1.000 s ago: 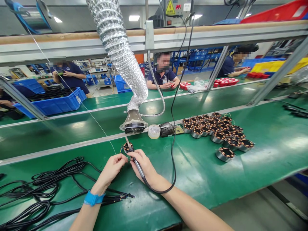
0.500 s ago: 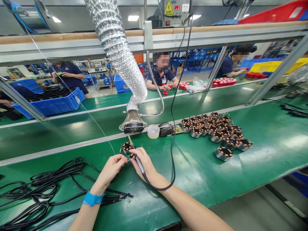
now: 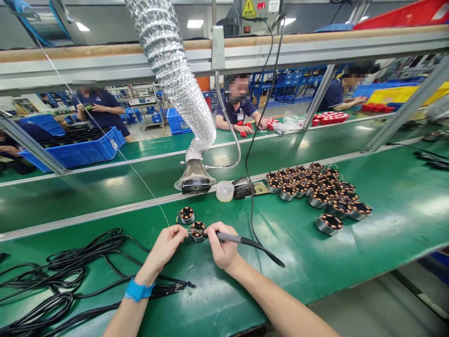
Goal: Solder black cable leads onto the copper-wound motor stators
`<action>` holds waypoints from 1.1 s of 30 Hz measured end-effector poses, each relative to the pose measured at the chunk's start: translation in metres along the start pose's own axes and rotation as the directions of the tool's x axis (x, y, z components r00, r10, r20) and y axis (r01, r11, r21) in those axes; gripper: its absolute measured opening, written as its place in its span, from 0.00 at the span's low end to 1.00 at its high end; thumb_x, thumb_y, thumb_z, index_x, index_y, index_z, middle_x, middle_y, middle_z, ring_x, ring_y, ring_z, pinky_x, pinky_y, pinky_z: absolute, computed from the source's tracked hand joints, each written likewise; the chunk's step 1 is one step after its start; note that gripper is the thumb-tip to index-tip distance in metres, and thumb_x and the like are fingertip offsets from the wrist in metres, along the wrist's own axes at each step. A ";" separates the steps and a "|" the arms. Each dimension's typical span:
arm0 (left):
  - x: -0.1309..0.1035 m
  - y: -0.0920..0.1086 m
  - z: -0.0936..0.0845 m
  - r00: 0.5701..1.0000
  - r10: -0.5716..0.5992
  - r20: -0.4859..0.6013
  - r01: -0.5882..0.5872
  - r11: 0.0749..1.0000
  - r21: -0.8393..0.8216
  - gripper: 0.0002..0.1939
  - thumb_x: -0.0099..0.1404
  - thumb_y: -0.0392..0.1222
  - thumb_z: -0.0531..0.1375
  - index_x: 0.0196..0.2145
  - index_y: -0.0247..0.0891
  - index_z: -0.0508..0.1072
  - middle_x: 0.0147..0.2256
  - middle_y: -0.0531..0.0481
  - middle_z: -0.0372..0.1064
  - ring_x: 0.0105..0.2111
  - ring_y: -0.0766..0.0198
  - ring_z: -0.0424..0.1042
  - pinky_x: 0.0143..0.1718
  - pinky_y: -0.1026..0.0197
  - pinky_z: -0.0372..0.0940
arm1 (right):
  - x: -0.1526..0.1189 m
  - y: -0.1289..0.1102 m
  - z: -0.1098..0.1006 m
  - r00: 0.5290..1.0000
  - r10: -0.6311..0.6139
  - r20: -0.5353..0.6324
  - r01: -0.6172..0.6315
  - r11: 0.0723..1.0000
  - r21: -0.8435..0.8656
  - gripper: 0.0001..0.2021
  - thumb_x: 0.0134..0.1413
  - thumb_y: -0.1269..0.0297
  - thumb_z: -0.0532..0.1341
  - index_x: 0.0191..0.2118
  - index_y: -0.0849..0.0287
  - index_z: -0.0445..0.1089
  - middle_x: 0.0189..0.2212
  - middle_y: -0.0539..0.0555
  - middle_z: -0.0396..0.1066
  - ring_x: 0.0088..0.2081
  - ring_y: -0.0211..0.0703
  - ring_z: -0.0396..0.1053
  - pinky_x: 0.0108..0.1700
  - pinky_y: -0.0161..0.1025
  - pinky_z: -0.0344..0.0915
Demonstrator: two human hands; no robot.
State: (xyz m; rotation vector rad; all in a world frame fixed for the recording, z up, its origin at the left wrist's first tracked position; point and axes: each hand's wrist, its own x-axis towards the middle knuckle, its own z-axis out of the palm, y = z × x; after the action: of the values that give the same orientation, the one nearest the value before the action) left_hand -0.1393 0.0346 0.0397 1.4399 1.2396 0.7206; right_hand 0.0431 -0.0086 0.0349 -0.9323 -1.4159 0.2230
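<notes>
My right hand point(image 3: 221, 244) is closed around the grey handle of a soldering iron point(image 3: 229, 238), whose tip points left over a copper-wound motor stator point(image 3: 198, 232). At that stator's left side, my left hand point(image 3: 171, 238) pinches a thin solder wire point(image 3: 162, 209) that hangs down from the upper left. The fine leads between the fingers and the stator are too small to tell apart. A second stator point(image 3: 187, 215) sits just behind, with short coloured wires at its left.
Black cables point(image 3: 70, 262) lie coiled at the left. Several stators point(image 3: 317, 187) stand grouped at the right. A fume extractor hood point(image 3: 194, 178) hangs behind my hands, beside a round clear container point(image 3: 225, 191) and a black soldering stand point(image 3: 243, 188). Co-workers sit across the bench.
My right hand has swung the soldering iron from pointing away to pointing left, its tip now over the nearer stator. That stator has come into view. My left hand has barely moved.
</notes>
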 end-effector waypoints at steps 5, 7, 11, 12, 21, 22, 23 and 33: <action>0.001 -0.003 -0.001 1.000 0.014 0.008 -0.014 1.000 0.003 0.21 0.58 0.57 0.60 0.26 0.34 0.68 0.20 0.59 0.51 0.19 0.72 0.46 0.20 0.67 0.41 | 0.001 -0.002 0.000 1.000 -0.008 0.004 0.007 0.999 0.038 0.11 0.61 0.68 0.54 0.28 0.58 0.69 0.20 0.49 0.70 0.21 0.37 0.69 0.27 0.33 0.63; 0.001 -0.004 -0.001 1.000 0.013 0.009 -0.013 1.000 0.004 0.21 0.59 0.57 0.60 0.26 0.34 0.68 0.20 0.59 0.51 0.19 0.72 0.46 0.20 0.67 0.41 | 0.001 -0.002 0.001 1.000 -0.005 0.016 0.004 0.999 0.036 0.11 0.61 0.68 0.55 0.28 0.58 0.69 0.19 0.49 0.70 0.21 0.37 0.69 0.27 0.33 0.63; 0.001 -0.003 -0.001 1.000 -0.001 0.006 0.001 1.000 0.004 0.21 0.59 0.58 0.60 0.27 0.34 0.68 0.20 0.59 0.51 0.19 0.72 0.45 0.20 0.67 0.39 | 0.001 -0.002 0.001 0.999 -0.008 0.036 0.006 0.999 0.045 0.12 0.61 0.68 0.54 0.27 0.58 0.68 0.20 0.49 0.70 0.21 0.37 0.69 0.27 0.33 0.62; 0.001 -0.003 -0.001 1.000 -0.002 0.004 0.002 1.000 0.006 0.21 0.59 0.58 0.60 0.27 0.34 0.68 0.20 0.59 0.51 0.19 0.72 0.45 0.20 0.66 0.39 | 0.001 -0.002 0.001 0.999 -0.009 0.037 0.007 0.999 0.049 0.12 0.61 0.68 0.54 0.27 0.58 0.68 0.20 0.49 0.70 0.21 0.37 0.69 0.27 0.33 0.63; 0.001 -0.002 -0.001 1.000 0.003 0.006 -0.003 1.000 0.014 0.21 0.60 0.58 0.59 0.26 0.35 0.68 0.20 0.59 0.51 0.20 0.72 0.46 0.21 0.66 0.40 | 0.000 -0.002 0.002 0.999 -0.003 0.032 0.001 0.998 0.067 0.11 0.61 0.69 0.55 0.28 0.58 0.68 0.21 0.49 0.71 0.22 0.37 0.70 0.28 0.33 0.63; 0.001 -0.002 -0.001 1.000 0.002 0.005 -0.002 1.000 0.013 0.21 0.59 0.58 0.60 0.26 0.35 0.68 0.20 0.59 0.51 0.20 0.72 0.46 0.21 0.66 0.40 | -0.001 -0.001 0.002 1.000 0.000 0.026 -0.002 0.998 0.065 0.11 0.61 0.69 0.55 0.28 0.58 0.69 0.21 0.49 0.72 0.23 0.37 0.70 0.28 0.33 0.64; 0.001 -0.002 -0.001 1.000 0.001 0.004 -0.001 1.000 0.013 0.21 0.59 0.59 0.60 0.26 0.35 0.68 0.20 0.59 0.51 0.20 0.72 0.46 0.21 0.66 0.40 | -0.001 0.000 0.002 1.000 0.006 0.019 -0.007 0.998 0.060 0.11 0.61 0.69 0.55 0.28 0.58 0.69 0.21 0.49 0.72 0.23 0.37 0.70 0.29 0.33 0.64; 0.000 0.001 0.001 1.000 0.004 -0.009 -0.004 1.000 0.027 0.22 0.58 0.59 0.60 0.26 0.35 0.68 0.20 0.58 0.52 0.20 0.71 0.47 0.21 0.66 0.41 | -0.001 -0.001 0.001 1.000 0.029 -0.009 -0.029 0.999 0.041 0.11 0.62 0.68 0.55 0.29 0.58 0.70 0.22 0.50 0.73 0.24 0.39 0.72 0.30 0.34 0.66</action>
State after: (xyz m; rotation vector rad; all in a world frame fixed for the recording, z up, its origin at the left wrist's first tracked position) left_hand -0.1380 0.0344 0.0408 1.4628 1.2583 0.7167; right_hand 0.0417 -0.0091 0.0349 -0.9197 -1.3845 0.2674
